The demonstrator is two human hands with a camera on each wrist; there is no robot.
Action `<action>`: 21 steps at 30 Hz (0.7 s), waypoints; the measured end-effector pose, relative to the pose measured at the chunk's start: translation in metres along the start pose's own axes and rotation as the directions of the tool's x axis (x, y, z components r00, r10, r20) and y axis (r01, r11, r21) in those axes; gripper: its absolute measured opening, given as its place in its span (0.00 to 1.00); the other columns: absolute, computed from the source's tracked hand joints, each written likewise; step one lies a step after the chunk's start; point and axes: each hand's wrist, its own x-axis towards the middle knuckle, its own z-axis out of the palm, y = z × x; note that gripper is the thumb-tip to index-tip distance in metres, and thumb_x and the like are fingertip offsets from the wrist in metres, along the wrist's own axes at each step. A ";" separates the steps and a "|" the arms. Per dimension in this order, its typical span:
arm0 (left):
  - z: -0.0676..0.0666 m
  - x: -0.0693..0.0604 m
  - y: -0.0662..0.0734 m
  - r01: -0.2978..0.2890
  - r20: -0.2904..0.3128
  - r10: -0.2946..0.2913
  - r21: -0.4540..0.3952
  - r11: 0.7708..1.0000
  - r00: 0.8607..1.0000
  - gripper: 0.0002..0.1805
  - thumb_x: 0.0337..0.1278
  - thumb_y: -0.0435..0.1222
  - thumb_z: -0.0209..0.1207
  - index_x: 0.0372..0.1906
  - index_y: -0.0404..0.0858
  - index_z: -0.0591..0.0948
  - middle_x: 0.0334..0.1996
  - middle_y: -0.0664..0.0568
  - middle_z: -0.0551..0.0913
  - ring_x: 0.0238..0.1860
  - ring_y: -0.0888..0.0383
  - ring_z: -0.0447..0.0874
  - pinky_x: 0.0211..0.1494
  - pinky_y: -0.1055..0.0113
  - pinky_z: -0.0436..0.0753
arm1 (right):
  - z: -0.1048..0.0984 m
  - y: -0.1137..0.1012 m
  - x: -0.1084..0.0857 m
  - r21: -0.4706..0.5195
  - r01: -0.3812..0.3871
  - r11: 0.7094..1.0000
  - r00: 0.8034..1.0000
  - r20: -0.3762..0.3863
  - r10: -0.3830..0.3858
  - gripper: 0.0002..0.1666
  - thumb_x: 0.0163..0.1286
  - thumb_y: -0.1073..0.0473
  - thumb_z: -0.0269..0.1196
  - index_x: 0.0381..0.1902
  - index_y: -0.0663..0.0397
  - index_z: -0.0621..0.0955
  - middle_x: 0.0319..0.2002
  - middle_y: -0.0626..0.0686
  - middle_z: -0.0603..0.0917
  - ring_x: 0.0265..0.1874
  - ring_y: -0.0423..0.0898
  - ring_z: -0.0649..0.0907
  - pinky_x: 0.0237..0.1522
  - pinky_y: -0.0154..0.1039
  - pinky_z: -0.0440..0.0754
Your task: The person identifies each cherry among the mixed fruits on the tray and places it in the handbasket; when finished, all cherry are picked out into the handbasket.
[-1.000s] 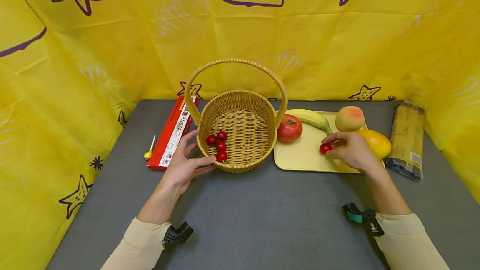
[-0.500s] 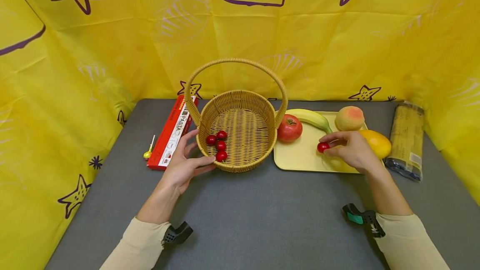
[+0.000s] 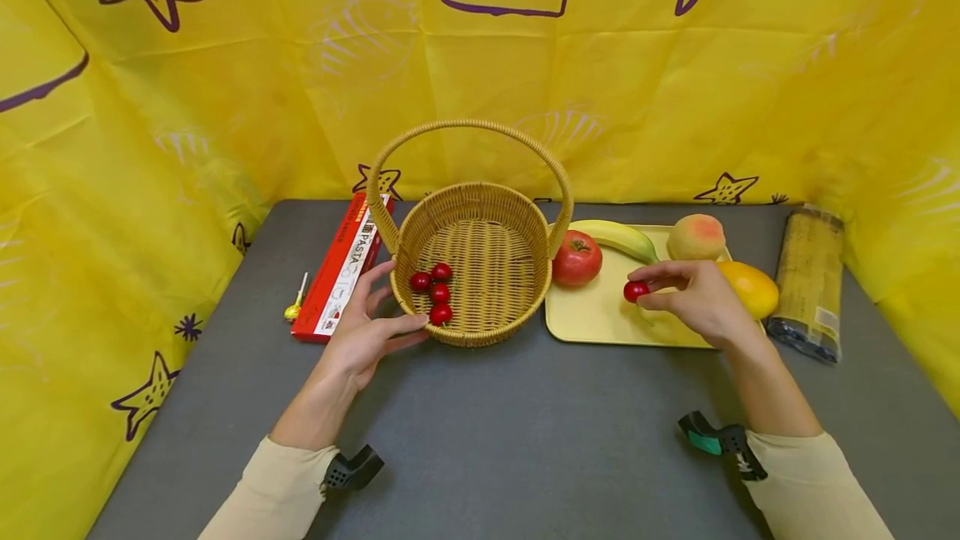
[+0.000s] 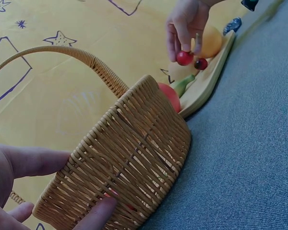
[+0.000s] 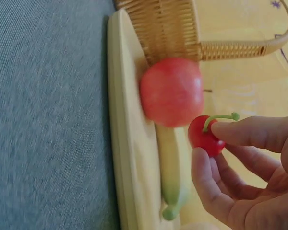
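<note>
My left hand [image 3: 372,337] holds the near-left rim of a round wicker basket [image 3: 480,340], its thumb at the rim; in the left wrist view another finger lies against the outer wall. Several red cherries [image 3: 440,294] lie inside the basket at the left. My right hand [image 3: 693,300] pinches a red cherry [image 5: 204,136] with a green stem between thumb and fingers, above the yellow tray [image 3: 592,327]. A darker red round fruit [image 4: 200,63] shows behind the held cherry in the left wrist view; the right hand hides that spot in the head view.
On the tray are a red tomato-like fruit [image 3: 577,258], a banana [image 3: 617,237], a peach [image 3: 696,237] and a mango [image 3: 752,290]. A wrapped yellow-brown package [image 3: 808,282] lies right of it. Left of the basket are a red pasta box [image 3: 341,273] and a lollipop [image 3: 292,311].
The right hand has moved slightly left toward the basket with the cherry, which appears a little higher off the tray. The left hand and basket stay in place.
</note>
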 end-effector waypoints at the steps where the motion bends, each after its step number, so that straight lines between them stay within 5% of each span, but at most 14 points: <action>1: 0.000 0.000 0.000 0.001 -0.001 -0.001 0.001 1.000 1.000 0.53 0.60 0.20 0.66 0.82 0.54 0.55 0.79 0.42 0.54 0.52 0.49 0.86 0.54 0.51 0.90 | 0.000 -0.002 0.000 0.001 -0.001 1.000 1.000 0.000 0.001 0.21 0.66 0.57 0.74 0.56 0.54 0.88 0.47 0.59 0.90 0.46 0.50 0.82 0.40 0.33 0.83; 11: -0.001 -0.001 0.001 0.001 0.005 -0.001 0.009 1.000 1.000 0.53 0.60 0.20 0.66 0.82 0.54 0.55 0.79 0.41 0.54 0.53 0.49 0.85 0.55 0.51 0.90 | 0.003 -0.026 -0.003 0.066 0.040 0.997 0.999 0.018 -0.041 0.20 0.67 0.55 0.74 0.56 0.50 0.88 0.49 0.57 0.90 0.57 0.48 0.79 0.47 0.33 0.80; 21: -0.001 -0.001 0.002 0.007 0.015 -0.007 0.000 1.000 1.000 0.53 0.61 0.20 0.66 0.82 0.54 0.54 0.80 0.42 0.52 0.52 0.50 0.85 0.56 0.50 0.89 | 0.008 -0.045 -0.005 0.162 0.062 0.985 0.997 0.042 -0.069 0.20 0.66 0.56 0.75 0.55 0.51 0.88 0.49 0.56 0.90 0.55 0.47 0.81 0.50 0.34 0.82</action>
